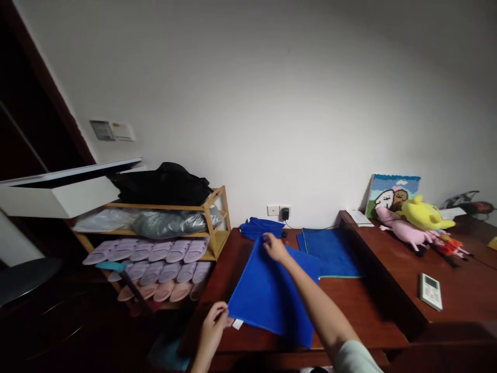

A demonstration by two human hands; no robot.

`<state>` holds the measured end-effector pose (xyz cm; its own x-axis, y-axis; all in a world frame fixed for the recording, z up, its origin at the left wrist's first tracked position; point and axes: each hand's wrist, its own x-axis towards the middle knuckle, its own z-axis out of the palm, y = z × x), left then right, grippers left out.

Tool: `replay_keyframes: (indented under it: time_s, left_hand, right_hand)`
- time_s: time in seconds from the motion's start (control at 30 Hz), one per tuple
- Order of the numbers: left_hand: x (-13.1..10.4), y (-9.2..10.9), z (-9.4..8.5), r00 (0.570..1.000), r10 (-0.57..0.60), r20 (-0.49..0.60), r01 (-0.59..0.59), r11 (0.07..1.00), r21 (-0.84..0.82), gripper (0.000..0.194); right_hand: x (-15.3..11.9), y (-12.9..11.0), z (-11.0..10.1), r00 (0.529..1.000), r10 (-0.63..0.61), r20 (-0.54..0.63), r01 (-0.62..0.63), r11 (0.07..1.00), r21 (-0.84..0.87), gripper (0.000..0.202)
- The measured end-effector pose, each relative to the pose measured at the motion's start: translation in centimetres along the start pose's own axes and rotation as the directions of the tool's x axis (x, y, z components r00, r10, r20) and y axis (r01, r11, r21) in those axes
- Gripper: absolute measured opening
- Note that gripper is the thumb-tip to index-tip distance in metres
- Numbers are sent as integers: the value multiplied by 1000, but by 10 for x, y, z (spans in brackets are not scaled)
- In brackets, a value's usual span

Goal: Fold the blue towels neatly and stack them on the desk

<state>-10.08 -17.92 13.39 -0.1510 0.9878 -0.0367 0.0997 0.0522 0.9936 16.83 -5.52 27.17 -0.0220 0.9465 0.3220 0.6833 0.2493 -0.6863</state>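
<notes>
the wooden surface (361,305) stands against a pale wall (310,103), with a shelf rack of slippers (176,249) to its left. my left hand (214,322) pinches the near-left corner of the blue cloth (275,290), beside its white tag, and my right hand (275,247) grips the far-left corner. the cloth lies spread at the front of the surface, partly over a second blue cloth (334,251); a crumpled blue cloth (261,228) sits behind, near the wall.
</notes>
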Motion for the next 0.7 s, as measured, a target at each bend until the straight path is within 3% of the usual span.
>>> replay_keyframes:
  time_s: [0.1,0.17,0.23,0.33,0.43,0.53,0.7]
  left_hand:
    - [3,-60,-14,993,-99,-65,107,986,128,47]
    - [2,-80,-22,988,-122,-95,137,975,177,40]
    - [2,-86,-28,989,-117,-94,137,961,240,33]
    - [2,-83,-31,994,-92,-64,108,927,359,27]
    - [3,-78,-31,995,-74,-60,92,905,416,28]
    - [2,-77,-29,995,-67,-69,90,900,426,28]
    - [0,-73,-25,999,-33,-44,48,914,403,28]
  right_hand:
    - [-52,8,65,992,0,124,4,1000,-27,42]
    - [-104,25,89,986,25,163,-17,998,-53,36]
    - [-157,52,99,985,61,162,-44,993,-106,37]
    - [-221,99,93,986,137,95,-103,950,-295,46]
    - [-259,136,80,971,202,125,-139,910,-391,54]
    - [-275,150,70,973,171,153,-94,904,-417,53]
    - [-270,143,60,991,134,27,-108,893,-436,50]
